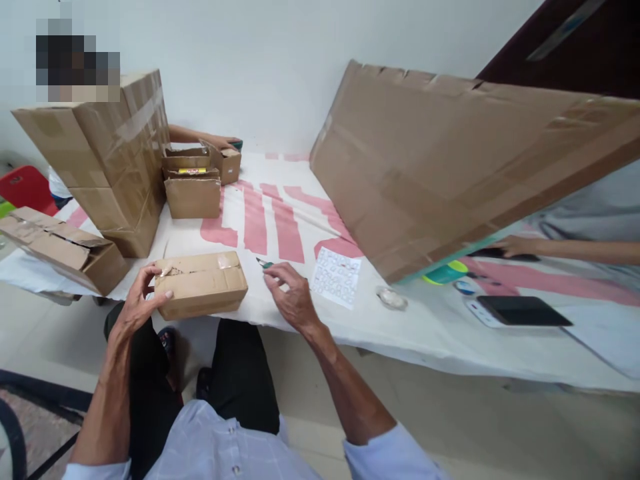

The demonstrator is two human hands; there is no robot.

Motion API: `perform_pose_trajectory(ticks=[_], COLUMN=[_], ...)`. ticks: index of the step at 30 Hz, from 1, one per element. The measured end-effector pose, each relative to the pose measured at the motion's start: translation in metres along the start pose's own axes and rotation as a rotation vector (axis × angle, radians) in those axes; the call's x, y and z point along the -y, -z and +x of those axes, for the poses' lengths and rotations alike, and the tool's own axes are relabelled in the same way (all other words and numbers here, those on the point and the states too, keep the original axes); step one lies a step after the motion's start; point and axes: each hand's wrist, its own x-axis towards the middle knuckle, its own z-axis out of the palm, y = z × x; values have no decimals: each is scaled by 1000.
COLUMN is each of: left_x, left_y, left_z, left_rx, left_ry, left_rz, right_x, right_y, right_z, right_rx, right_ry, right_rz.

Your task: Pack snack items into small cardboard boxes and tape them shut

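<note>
A closed cardboard box [205, 283] lies at the table's near edge, with clear tape and a torn patch along its top seam. My left hand [145, 297] grips its left end, fingers at the upper corner and thumb along the side. Just right of the box, my right hand [291, 293] is closed around a small green-handled knife [265, 264]. Its pointed tip faces left, apart from the box; most of the handle is hidden in my fingers. A printed sheet of paper [336, 278] lies to the right of that hand.
Stacked taped cartons [115, 153] stand at left, beside an opened box [193, 197] and a long box [65, 247]. A large cardboard panel [450, 153] leans across the right. Near it are a tape roll [393, 298], a phone [523, 311] and other people's arms [575, 251].
</note>
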Motion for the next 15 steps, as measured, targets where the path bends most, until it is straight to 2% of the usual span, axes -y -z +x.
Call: perform_pose_trajectory(ticks=[3,6,15], left_x=[4,6,-10], left_y=[-4,-5,3], left_z=[-1,-3,-4], left_rx=[-70,-88,-5], left_ry=[-31,-39,-61], left_rz=[-58,-70,165], right_x=[20,25,32], right_y=[-16,-24,-24], right_z=[1,3,-6], right_rx=[133,184,89], right_ry=[13,16,162], right_rz=[92,97,6])
